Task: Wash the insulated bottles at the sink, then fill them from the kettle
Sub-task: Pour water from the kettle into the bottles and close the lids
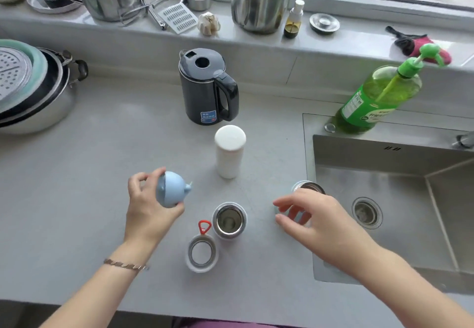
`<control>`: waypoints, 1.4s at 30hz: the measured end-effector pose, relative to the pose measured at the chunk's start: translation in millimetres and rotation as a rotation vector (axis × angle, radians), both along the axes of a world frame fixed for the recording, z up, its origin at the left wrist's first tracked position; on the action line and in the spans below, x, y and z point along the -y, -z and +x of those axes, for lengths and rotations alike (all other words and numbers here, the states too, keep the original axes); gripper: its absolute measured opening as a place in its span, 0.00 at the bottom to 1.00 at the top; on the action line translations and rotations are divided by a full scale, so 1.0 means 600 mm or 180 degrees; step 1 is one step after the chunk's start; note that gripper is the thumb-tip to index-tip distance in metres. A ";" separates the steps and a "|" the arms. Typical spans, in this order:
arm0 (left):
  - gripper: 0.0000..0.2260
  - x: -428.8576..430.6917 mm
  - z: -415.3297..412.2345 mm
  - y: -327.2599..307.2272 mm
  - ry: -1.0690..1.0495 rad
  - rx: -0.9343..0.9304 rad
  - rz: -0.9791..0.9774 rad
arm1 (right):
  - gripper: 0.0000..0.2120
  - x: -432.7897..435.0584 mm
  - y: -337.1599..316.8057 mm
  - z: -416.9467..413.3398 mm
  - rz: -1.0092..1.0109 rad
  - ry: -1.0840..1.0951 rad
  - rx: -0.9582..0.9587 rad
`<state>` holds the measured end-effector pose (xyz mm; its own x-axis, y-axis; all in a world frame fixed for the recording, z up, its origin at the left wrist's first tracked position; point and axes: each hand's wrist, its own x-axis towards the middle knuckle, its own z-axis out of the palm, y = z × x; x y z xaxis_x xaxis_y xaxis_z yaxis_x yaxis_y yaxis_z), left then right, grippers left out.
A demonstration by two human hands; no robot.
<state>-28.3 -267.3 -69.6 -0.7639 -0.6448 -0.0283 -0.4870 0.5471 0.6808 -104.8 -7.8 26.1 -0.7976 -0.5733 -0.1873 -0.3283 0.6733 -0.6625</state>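
A: Clutter first, quick.
B: Black kettle [207, 86] stands upright mid desk [102, 173], lid on, handle to its right. Far left of the kettle is a stack of pots [33, 91]. Behind the kettle, on the window sill [115, 37], are garlic [209, 23] and a steel mug [259, 12] holding a green scrubber. Right of the kettle a green soap bottle [379, 96] stands on the sink rim.

A: Surface, room?
B: Grey desk in daylight, window behind the kettle. The steel sink [372, 153] is right of the kettle, drain visible.

A: Bottles?
B: Three. The white bottle [229, 152] is capped and upright, just in front of the kettle. The open bottle [229, 218] is further in front, uncapped, steel inside. A white lid [202, 252] with a red loop lies just beside it, inside up. The third bottle [309, 187] sits front-right of the kettle near the sink edge, mouth open, partly hidden by the right hand [310, 214].

A: Grips?
B: Left hand [148, 207] grasps a blue lid [170, 189], fingers curled round it, above the desk front-left of the kettle and apart from the open bottle. The right hand's fingers spread loosely over the third bottle. Can't tell whether that grip has hold of anything, since contact is hidden.
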 end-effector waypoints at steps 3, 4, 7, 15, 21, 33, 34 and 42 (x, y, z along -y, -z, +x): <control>0.38 -0.063 -0.008 -0.082 0.0671 -0.0912 0.0043 | 0.12 -0.024 -0.023 -0.005 -0.0421 0.0133 -0.0123; 0.40 -0.089 -0.015 -0.101 0.1019 -0.1035 0.0210 | 0.16 -0.029 -0.030 -0.008 -0.0531 0.0126 -0.0131; 0.41 -0.175 -0.042 -0.132 0.1951 -0.1124 0.0639 | 0.29 -0.048 -0.049 -0.015 -0.0600 -0.0079 0.0025; 0.44 -0.295 -0.073 -0.093 0.2985 -0.0737 0.0849 | 0.32 -0.149 -0.018 -0.008 -0.0407 0.0822 0.0368; 0.51 -0.265 -0.133 -0.006 0.2351 0.1003 0.1049 | 0.32 -0.158 0.037 -0.067 -0.0239 0.0918 -0.0010; 0.29 -0.255 -0.158 0.029 0.1976 0.0570 0.1345 | 0.35 -0.082 0.074 -0.117 0.0164 -0.0438 -0.0295; 0.30 -0.253 -0.158 0.029 0.1947 0.0537 0.1354 | 0.35 -0.076 0.074 -0.121 0.0204 -0.0593 -0.0320; 0.33 -0.231 -0.181 0.020 0.2009 0.0636 0.1402 | 0.35 -0.047 0.070 -0.152 0.0363 -0.0920 -0.0296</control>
